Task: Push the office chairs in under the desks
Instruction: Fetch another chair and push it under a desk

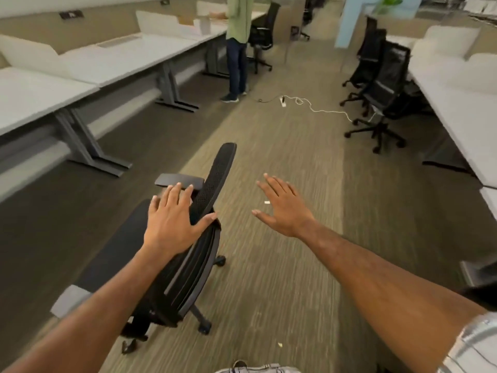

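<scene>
A black mesh office chair [188, 267] stands in the aisle just in front of me, its seat facing the row of white desks [40, 103] on the left. My left hand [174, 219] hovers flat over the top of the chair's backrest with fingers spread; whether it touches is unclear. My right hand [282, 208] is open in the air over the carpet, to the right of the chair, holding nothing. Several more black chairs [382, 84] stand by the right-hand desks [457, 109], partly out in the aisle.
A person [238, 44] in a green shirt stands by the left desks farther down the aisle, with another black chair [263, 33] behind them. A power strip with a white cable [312, 106] lies across the carpet. Grey desk legs [80, 146] line the left.
</scene>
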The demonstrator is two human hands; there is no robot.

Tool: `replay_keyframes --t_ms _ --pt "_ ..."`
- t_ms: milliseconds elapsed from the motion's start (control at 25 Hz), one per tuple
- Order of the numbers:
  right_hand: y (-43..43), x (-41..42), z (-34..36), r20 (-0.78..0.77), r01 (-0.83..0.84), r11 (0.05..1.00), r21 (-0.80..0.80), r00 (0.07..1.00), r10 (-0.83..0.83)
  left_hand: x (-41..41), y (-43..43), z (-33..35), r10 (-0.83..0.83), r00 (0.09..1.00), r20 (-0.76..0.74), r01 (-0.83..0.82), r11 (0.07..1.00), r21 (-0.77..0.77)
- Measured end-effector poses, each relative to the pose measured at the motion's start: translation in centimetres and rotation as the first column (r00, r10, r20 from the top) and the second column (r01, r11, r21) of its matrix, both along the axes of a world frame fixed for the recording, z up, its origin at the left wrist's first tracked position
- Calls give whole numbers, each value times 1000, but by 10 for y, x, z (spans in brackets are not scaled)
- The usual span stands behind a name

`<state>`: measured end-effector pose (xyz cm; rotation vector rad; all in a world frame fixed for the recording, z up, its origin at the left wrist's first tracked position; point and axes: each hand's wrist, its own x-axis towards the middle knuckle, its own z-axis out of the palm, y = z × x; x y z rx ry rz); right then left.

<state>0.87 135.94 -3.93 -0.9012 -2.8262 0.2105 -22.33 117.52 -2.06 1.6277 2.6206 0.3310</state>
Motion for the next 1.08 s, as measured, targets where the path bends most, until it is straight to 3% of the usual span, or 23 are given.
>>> replay_keyframes --t_ms 160,440,560,720,1080 --pt "52 -57 -4 -17 -129 990 -51 992 128 -4 6 -24 265 918 295 -199 951 -236" --pt "135 -162 -8 -75 -498 867 -24 866 495 3 2 -21 453 801 392 -372 889 -267" --pt "165 -191 0 -46 -667 744 18 743 667 22 1 -18 596 732 330 -514 801 -307" --pt "179 -217 4 153 -798 603 -1 596 788 47 1 -21 713 694 100 -672 691 -266" --pt "175 -294 8 130 -867 493 74 498 857 3 1 4 789 612 52 -785 614 -84"
